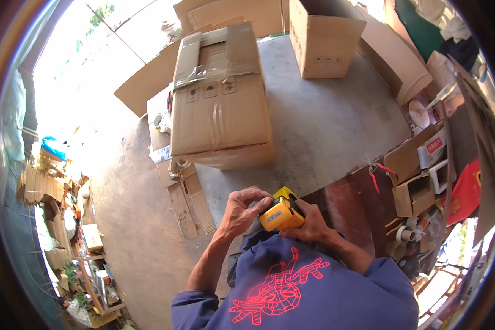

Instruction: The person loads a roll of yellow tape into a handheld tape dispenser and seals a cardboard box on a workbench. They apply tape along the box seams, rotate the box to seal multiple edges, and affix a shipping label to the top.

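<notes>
A yellow and black tool, perhaps a cordless power tool or its battery part, is held close to my body between both hands. My left hand grips its black upper left part with thumb and fingers. Around its right side my right hand is closed. Beyond my hands, a large taped cardboard box rests on the grey tabletop. An open, upright cardboard box stands at the table's far right.
Red-handled pliers lie at the table's right edge. Small cardboard boxes and clutter crowd the right side. Flattened cardboard lies left of the table. Stacked scraps and a wooden frame line the left side of the floor.
</notes>
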